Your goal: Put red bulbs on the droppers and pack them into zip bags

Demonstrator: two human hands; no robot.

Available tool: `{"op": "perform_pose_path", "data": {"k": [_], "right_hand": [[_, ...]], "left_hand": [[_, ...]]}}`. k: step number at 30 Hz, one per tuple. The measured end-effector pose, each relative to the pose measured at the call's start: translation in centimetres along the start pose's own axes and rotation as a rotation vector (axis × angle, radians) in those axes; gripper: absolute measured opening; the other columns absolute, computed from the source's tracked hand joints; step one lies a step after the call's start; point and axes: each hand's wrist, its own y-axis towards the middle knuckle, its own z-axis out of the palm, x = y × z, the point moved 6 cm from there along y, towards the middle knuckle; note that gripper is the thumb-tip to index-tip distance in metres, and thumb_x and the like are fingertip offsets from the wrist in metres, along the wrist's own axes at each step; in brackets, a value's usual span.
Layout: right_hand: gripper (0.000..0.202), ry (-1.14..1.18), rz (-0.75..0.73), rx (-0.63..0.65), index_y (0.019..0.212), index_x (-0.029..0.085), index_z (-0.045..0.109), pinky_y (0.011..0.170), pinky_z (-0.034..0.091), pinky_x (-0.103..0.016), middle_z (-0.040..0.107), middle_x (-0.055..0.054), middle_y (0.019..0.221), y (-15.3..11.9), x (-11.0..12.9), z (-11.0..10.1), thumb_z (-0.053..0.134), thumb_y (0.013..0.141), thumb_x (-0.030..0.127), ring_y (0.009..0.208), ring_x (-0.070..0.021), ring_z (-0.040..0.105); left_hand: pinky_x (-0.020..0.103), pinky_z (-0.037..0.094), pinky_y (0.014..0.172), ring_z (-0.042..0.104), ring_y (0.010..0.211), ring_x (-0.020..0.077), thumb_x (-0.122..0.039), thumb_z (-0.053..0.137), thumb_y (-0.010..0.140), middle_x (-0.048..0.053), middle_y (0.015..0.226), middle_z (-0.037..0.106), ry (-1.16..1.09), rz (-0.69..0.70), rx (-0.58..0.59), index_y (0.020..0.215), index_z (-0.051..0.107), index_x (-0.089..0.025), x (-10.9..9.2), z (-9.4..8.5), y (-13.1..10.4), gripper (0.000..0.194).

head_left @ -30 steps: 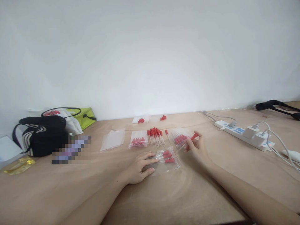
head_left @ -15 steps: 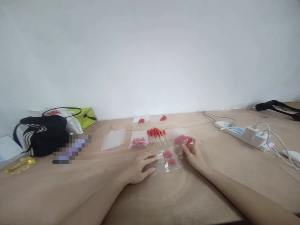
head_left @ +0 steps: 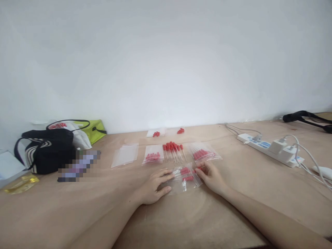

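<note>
Flat on the table lies a clear zip bag (head_left: 193, 186) with red-bulbed droppers (head_left: 188, 178) inside. My left hand (head_left: 155, 185) rests at its left edge, fingers stretched out and thumb apart, the fingertips touching the plastic. At the bag's right end, my right hand (head_left: 211, 178) pinches a dropper by its red bulb (head_left: 199, 168); its tip points left at the bag, and I cannot tell how far it is inside. Beyond the hands lie a row of loose red-bulbed droppers (head_left: 172, 152), a bag of red bulbs (head_left: 153, 156) and another bag of droppers (head_left: 201, 154).
Flat clear bags (head_left: 125, 155) lie to the left. Two small groups of red bulbs (head_left: 156, 134) sit near the wall. A white power strip (head_left: 267, 148) with plugs and cables is at right. A black bag (head_left: 49, 150) and a yellow-green bag (head_left: 95, 131) stand at left.
My right hand has moved left and toward me, bringing the dropper from beside the far bag down to the near bag's end. The left hand has stayed put.
</note>
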Motion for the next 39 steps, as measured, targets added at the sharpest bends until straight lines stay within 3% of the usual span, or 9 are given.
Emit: {"op": "perform_pose_path", "data": {"k": [3,9,13,17,22,24,29,33,39], "right_hand": [[0.015,-0.115,-0.046,0.057,0.073,0.017,0.055,0.055,0.042,-0.027,0.055,-0.001,0.066,0.1,0.5,0.2,0.056,0.068,0.032,0.058,-0.0129,0.051],[0.017,0.051,-0.052,0.245,0.083,0.017,0.054,0.056,0.042,-0.023,0.059,-0.002,0.074,0.0,1.3,1.2,0.056,0.069,0.027,0.062,-0.0107,0.052],[0.017,0.031,-0.013,0.325,0.076,0.016,0.055,0.049,0.039,-0.021,0.058,0.000,0.067,0.4,1.1,1.6,0.059,0.067,0.030,0.053,-0.0083,0.048],[0.021,-0.066,0.018,0.299,0.064,0.015,0.057,0.047,0.035,-0.021,0.056,0.000,0.059,0.8,0.9,1.5,0.057,0.069,0.036,0.051,-0.0090,0.046],[0.031,-0.012,0.043,0.472,0.063,0.015,0.058,0.042,0.032,-0.020,0.052,0.001,0.052,0.1,1.2,2.3,0.048,0.074,0.042,0.043,-0.0078,0.042],[0.029,-0.035,0.056,0.428,0.066,0.015,0.058,0.040,0.031,-0.020,0.052,0.002,0.051,0.4,1.3,1.9,0.047,0.074,0.040,0.040,-0.0075,0.040],[0.011,-0.314,-0.037,0.120,0.069,0.015,0.056,0.055,0.041,-0.022,0.060,-0.002,0.066,3.6,2.3,0.3,0.046,0.071,0.021,0.059,-0.0119,0.054],[0.013,-0.649,0.010,0.111,0.079,0.015,0.057,0.067,0.041,-0.023,0.063,-0.007,0.080,7.2,2.4,2.2,0.048,0.071,0.018,0.074,-0.0148,0.057],[0.023,-0.765,0.142,0.085,0.089,0.008,0.057,0.067,0.041,-0.030,0.060,-0.020,0.091,10.9,1.5,5.9,0.045,0.078,0.024,0.084,-0.0245,0.058]], "left_hand": [[0.043,0.023,0.101,0.027,0.123,0.0233,-0.032,0.044,0.083,0.003,0.134,0.034,-0.003,0.005,0.004,0.125,0.039,-0.028,-0.2,-0.1,0.0,0.043],[0.043,0.023,0.101,0.028,0.123,0.0230,-0.032,0.044,0.083,0.003,0.133,0.035,0.005,0.016,-0.006,0.124,0.041,-0.028,-0.1,0.0,0.1,0.042],[0.043,0.024,0.101,0.028,0.123,0.0233,-0.032,0.045,0.082,0.003,0.133,0.036,0.014,0.002,-0.005,0.124,0.041,-0.027,-0.1,-0.1,0.1,0.042],[0.043,0.024,0.101,0.029,0.123,0.0234,-0.031,0.045,0.082,0.003,0.133,0.036,0.011,0.006,-0.002,0.124,0.041,-0.027,-0.4,-0.2,0.1,0.043],[0.043,0.023,0.101,0.029,0.123,0.0235,-0.031,0.045,0.082,0.003,0.133,0.036,0.003,0.014,-0.011,0.124,0.041,-0.027,-0.1,0.0,0.1,0.042],[0.043,0.023,0.101,0.029,0.122,0.0235,-0.032,0.045,0.082,0.003,0.133,0.036,0.007,0.024,-0.014,0.124,0.041,-0.028,-0.1,0.0,0.0,0.042],[0.045,0.023,0.100,0.028,0.122,0.0243,-0.030,0.044,0.082,0.001,0.133,0.036,-0.004,0.054,-0.019,0.123,0.040,-0.033,-0.3,-0.1,-0.1,0.041],[0.044,0.024,0.100,0.029,0.122,0.0248,-0.031,0.045,0.082,0.002,0.131,0.038,-0.023,0.067,-0.029,0.117,0.047,-0.030,-0.4,-0.2,-0.1,0.036],[0.045,0.024,0.100,0.029,0.122,0.0253,-0.031,0.046,0.082,0.003,0.132,0.037,-0.018,0.054,-0.008,0.119,0.046,-0.030,-0.5,-0.1,-0.1,0.037]]}}
